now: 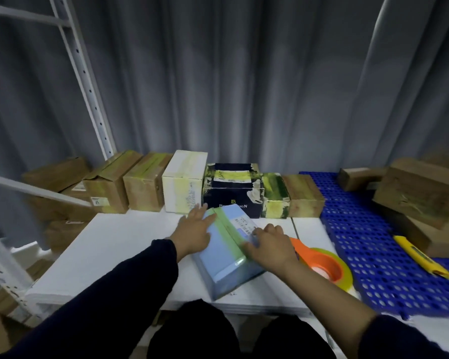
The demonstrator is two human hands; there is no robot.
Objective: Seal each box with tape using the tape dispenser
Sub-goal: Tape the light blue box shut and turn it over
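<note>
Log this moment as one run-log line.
step: pressing tape down | left hand: flat on blue box | right hand: presses green tape strip | tape dispenser: unheld, right of box

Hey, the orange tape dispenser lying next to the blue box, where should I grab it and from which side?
The tape dispenser lies flat on the white table, its orange handle sticking out from the roll toward the blue box. Probably best to take that handle from above with the right hand, which rests on the box right beside it.

Seemingly taped blue box (pixel 223 257) beside dispenser (pixel 327 265)
</note>
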